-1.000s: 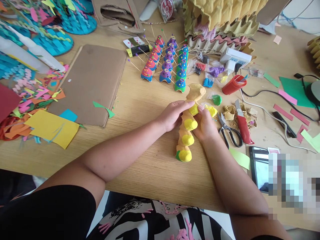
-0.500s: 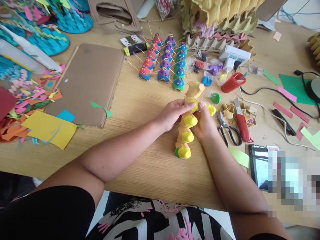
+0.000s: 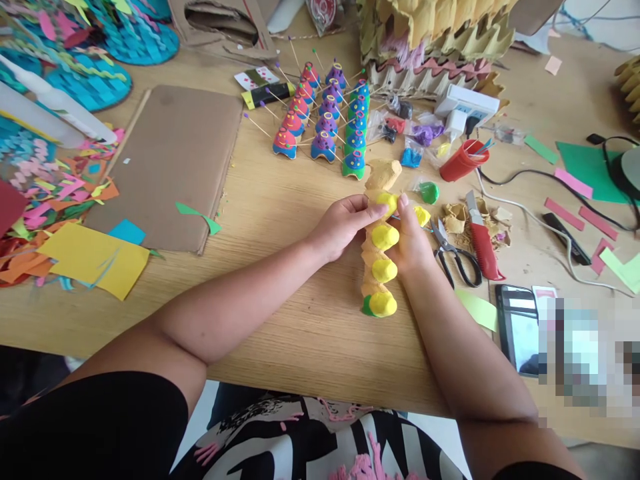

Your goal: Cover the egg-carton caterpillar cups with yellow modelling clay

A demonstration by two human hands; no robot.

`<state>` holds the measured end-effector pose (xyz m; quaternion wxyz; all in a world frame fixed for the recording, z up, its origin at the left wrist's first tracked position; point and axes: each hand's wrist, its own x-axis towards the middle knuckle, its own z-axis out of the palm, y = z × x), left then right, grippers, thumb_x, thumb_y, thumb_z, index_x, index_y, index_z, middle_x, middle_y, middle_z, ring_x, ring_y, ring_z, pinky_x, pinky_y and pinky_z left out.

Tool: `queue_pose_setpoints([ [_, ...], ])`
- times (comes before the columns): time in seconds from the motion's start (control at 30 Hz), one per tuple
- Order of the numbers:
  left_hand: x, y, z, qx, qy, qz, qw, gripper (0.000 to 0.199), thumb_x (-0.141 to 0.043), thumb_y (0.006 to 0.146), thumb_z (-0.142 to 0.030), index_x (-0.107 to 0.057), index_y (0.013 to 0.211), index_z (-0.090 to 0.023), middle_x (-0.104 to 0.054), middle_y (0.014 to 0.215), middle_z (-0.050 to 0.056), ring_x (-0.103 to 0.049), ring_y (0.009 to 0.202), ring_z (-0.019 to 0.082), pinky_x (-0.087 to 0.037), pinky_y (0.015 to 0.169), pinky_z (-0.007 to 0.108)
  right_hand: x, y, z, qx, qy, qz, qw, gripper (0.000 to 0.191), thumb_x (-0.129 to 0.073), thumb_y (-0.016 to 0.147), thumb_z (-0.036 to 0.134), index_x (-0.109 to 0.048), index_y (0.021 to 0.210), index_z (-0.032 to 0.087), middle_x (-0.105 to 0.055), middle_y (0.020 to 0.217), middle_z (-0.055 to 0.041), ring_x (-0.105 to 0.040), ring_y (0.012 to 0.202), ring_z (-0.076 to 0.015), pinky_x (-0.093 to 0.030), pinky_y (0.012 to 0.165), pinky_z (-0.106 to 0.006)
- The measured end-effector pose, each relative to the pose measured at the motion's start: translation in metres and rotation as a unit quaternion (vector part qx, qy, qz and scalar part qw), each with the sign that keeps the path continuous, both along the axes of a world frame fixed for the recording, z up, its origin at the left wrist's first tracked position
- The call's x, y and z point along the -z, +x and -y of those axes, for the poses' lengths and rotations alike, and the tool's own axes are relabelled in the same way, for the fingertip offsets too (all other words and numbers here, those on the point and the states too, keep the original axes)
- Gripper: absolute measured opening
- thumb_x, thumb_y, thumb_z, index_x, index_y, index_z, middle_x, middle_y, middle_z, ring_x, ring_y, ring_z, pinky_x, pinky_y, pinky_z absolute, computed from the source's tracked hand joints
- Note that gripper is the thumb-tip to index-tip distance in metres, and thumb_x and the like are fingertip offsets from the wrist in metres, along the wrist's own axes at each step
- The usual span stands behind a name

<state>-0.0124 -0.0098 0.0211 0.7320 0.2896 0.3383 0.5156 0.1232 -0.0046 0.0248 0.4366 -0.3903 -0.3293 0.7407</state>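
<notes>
A bumpy egg-carton strip stands lengthwise between my hands, with yellow clay over several of its peaks. The far peak is bare tan, and a green patch shows at the near end. My left hand grips the strip from the left, thumb on the second peak from the far end. My right hand holds it from the right, its thumb beside the same peak and its other fingers mostly hidden. A yellow lump shows just beyond my right thumb.
Finished painted strips with sticks stand behind the hands. Scissors, a red-handled knife, a red cup, green clay and a phone lie to the right. Cardboard and paper scraps are on the left.
The near end of the strip has swung to the right, so it now lies straighter. Both hands keep their hold, and the view has shifted slightly.
</notes>
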Motion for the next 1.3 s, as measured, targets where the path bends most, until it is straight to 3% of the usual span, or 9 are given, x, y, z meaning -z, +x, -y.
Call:
queue_pose_setpoints([
  [0.23,-0.003,-0.004,-0.002,0.002,0.015,0.036,0.999,0.032,-0.089,0.085,-0.047,-0.073,0.078,-0.020,-0.075,0.077,0.003,-0.072,0.081,0.018,-0.053,0.084,0.034,0.002,0.003,0.002,-0.016,0.008,-0.039,0.999,0.042,-0.076,0.082,0.070,-0.069,0.096,0.031,-0.083,0.101,-0.0049,-0.074,0.125,-0.0370,-0.065,0.097,-0.062],
  [0.47,-0.005,-0.004,-0.003,-0.005,-0.024,0.003,1.000,0.039,-0.096,0.074,-0.056,-0.073,0.081,-0.025,-0.077,0.083,0.006,-0.075,0.094,0.029,-0.056,0.082,0.040,0.006,0.003,0.001,0.028,0.027,-0.024,0.999,0.035,-0.080,0.080,0.061,-0.068,0.098,0.033,-0.083,0.107,-0.0037,-0.073,0.128,-0.0370,-0.065,0.097,-0.062],
  [0.77,-0.005,-0.002,-0.002,-0.025,-0.039,0.009,0.999,0.030,-0.096,0.077,-0.043,-0.073,0.080,-0.024,-0.078,0.084,0.005,-0.076,0.092,0.027,-0.055,0.082,0.039,0.007,0.001,0.000,0.030,0.045,-0.014,0.998,0.033,-0.079,0.083,0.061,-0.065,0.096,0.034,-0.082,0.107,-0.0039,-0.072,0.130,-0.0352,-0.066,0.095,-0.059],
  [1.07,-0.004,-0.002,-0.002,-0.027,0.001,0.015,1.000,0.030,-0.095,0.077,-0.045,-0.075,0.081,-0.023,-0.076,0.080,0.002,-0.073,0.082,0.022,-0.053,0.081,0.037,0.010,0.001,0.000,0.037,0.039,-0.023,0.998,0.032,-0.081,0.081,0.059,-0.067,0.096,0.035,-0.082,0.107,-0.0030,-0.071,0.131,-0.0344,-0.064,0.098,-0.059],
  [1.3,-0.003,-0.006,-0.003,0.019,0.020,0.034,0.999,0.039,-0.091,0.078,-0.060,-0.079,0.087,-0.024,-0.078,0.088,0.007,-0.073,0.092,0.025,-0.054,0.085,0.038,0.007,0.001,0.001,0.044,0.025,-0.023,0.998,0.030,-0.079,0.083,0.057,-0.067,0.096,0.033,-0.083,0.104,-0.0032,-0.071,0.134,-0.0340,-0.061,0.103,-0.059],
])
